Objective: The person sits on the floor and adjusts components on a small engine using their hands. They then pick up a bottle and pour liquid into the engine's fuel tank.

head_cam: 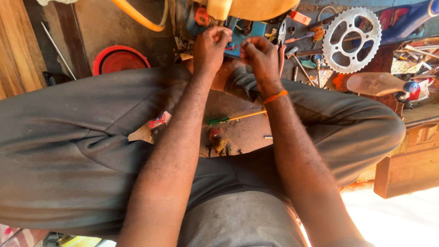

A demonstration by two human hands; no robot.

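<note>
I sit cross-legged on the floor in grey trousers. My left hand [210,45] and my right hand [259,54] are raised close together in front of a blue machine part [238,34] under a yellow tank [249,8]. Both hands have their fingers curled and pinched at the blue part; what the fingertips hold is too small to make out. An orange band [275,96] circles my right wrist. A screwdriver with a green handle [228,119] lies on the floor between my legs, below both hands.
A toothed metal sprocket [351,39] lies at the upper right among scattered tools and screwdrivers. A red round lid [120,59] sits at the upper left by a yellow hose [137,18]. Wooden planks [18,50] lie at the left, a wooden box [409,167] at the right.
</note>
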